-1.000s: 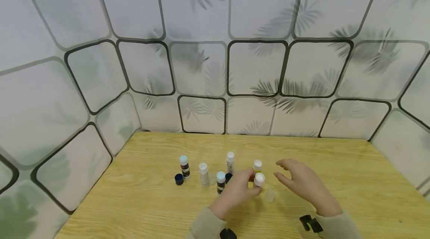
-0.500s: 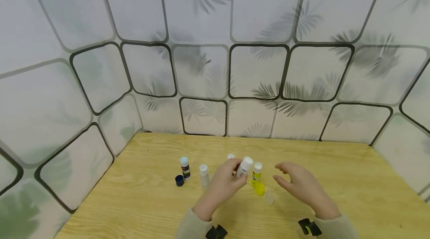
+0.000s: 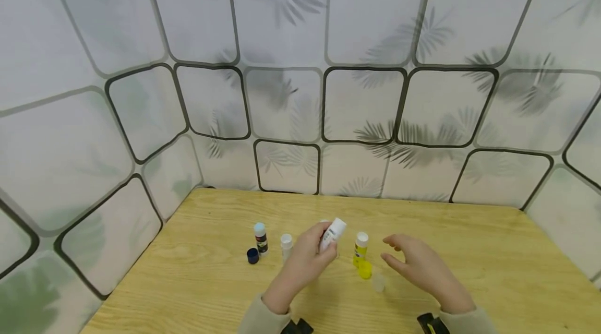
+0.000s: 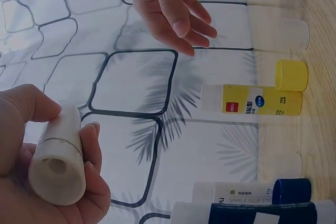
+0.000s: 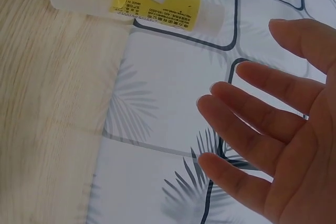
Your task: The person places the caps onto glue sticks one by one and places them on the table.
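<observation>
My left hand (image 3: 300,261) grips a white glue stick (image 3: 333,234) above the table, tilted with its upper end to the right. In the left wrist view its hollow-looking base (image 4: 56,181) faces the camera, between thumb and curled fingers. To the right stands an uncapped yellow glue stick (image 3: 360,251), with a yellow cap (image 3: 365,270) and a translucent cap (image 3: 378,283) just in front of it. My right hand (image 3: 420,269) hovers beside these, touching nothing; its fingers are spread and relaxed in the right wrist view. Things behind my left hand are partly hidden.
At the left stand a dark glue stick (image 3: 260,240) with a pale blue top, a navy cap (image 3: 253,256) and another white glue stick (image 3: 286,245). The left wrist view also shows a navy-labelled stick (image 4: 262,213) and a second navy cap (image 4: 292,191). A patterned wall borders the wooden table (image 3: 197,282).
My left hand has lifted the white glue stick from in front of the yellow one, carried it left and tilted it. The yellow cap has come into sight. My right hand has barely moved.
</observation>
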`<state>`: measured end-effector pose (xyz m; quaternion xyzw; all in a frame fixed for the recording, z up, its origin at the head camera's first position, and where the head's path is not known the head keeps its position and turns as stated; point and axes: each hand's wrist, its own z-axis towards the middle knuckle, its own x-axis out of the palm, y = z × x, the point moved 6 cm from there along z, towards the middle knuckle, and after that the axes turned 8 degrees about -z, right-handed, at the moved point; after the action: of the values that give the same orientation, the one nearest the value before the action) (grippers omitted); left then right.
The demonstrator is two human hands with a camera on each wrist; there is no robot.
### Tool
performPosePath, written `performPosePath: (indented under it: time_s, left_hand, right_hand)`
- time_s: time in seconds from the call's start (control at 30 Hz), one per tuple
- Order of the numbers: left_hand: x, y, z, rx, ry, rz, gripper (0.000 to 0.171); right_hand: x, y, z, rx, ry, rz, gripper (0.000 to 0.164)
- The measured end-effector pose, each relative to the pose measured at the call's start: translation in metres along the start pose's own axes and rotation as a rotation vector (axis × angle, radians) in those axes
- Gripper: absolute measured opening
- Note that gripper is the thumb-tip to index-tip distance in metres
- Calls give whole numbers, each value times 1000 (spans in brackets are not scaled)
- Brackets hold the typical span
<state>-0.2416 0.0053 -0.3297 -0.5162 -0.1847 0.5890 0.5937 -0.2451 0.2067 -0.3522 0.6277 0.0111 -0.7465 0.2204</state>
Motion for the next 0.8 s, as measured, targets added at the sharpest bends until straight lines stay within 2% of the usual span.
performPosePath:
  time_s: [0.13,0.23,0.37,0.6,0.8]
  left_hand:
    - [-1,0,0,-2,4,24,34]
    - [-2,2,1,-30,8,41,34]
    - [-2,3,3,-34,27,124,29]
    - [2,4,3,16,78,272,19]
    - [-2,0,-2,86,64,402,20]
  right_hand:
    - [1,2,1,6,19,9,33]
    - [4,3,2,13,33,13,33]
    - [8,4,4,12,40,4,31]
    - [19,7,3,-11,63,-2,30]
    - [31,10,-2,2,132,-21,35]
